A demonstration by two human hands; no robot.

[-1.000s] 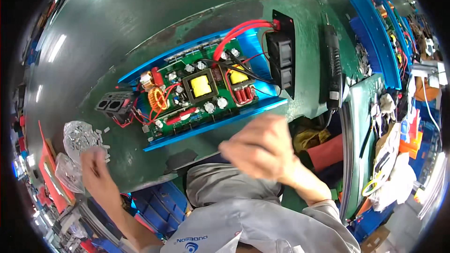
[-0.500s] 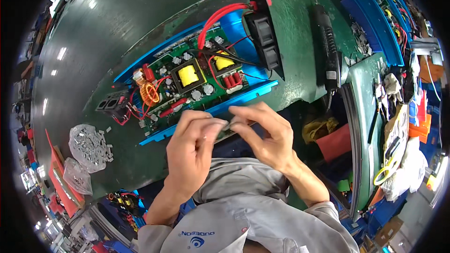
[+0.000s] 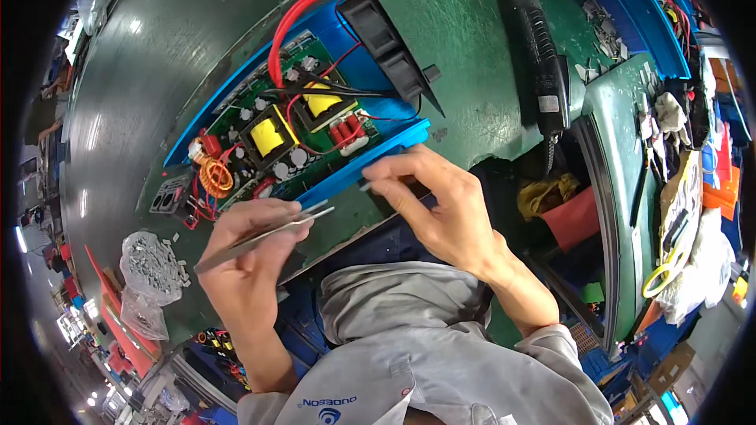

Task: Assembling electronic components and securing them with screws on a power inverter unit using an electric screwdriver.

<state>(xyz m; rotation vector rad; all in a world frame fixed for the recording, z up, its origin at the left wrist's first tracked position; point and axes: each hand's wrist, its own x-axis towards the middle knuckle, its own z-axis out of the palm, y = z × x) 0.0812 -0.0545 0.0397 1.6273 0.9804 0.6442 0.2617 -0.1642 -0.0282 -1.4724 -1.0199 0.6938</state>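
Note:
My left hand [image 3: 246,256] is closed around metal tweezers [image 3: 264,238], whose two tips point right and stand slightly apart. To its right, the thumb and index finger of my right hand [image 3: 445,208] pinch a small grey piece [image 3: 365,185], too small to identify. Both hands are at the near side of a blue metal housing [image 3: 327,182]. Inside it sits a green circuit board [image 3: 252,171] with yellow transformers [image 3: 268,138], a copper-wound coil [image 3: 216,179], capacitors and red and black wires. A black end panel with fans [image 3: 378,35] stands at the housing's right end.
A black corded hand tool, perhaps an electric screwdriver [image 3: 542,55], lies on the green bench right of the housing. Clear bags of small grey pieces [image 3: 151,267] rest at left beside an orange-red folder [image 3: 118,323]. More blue housings [image 3: 630,12] are at far right.
My hands, close together before, have moved apart. The left has shifted left, and tweezers now show in it. The housing appears farther left in view.

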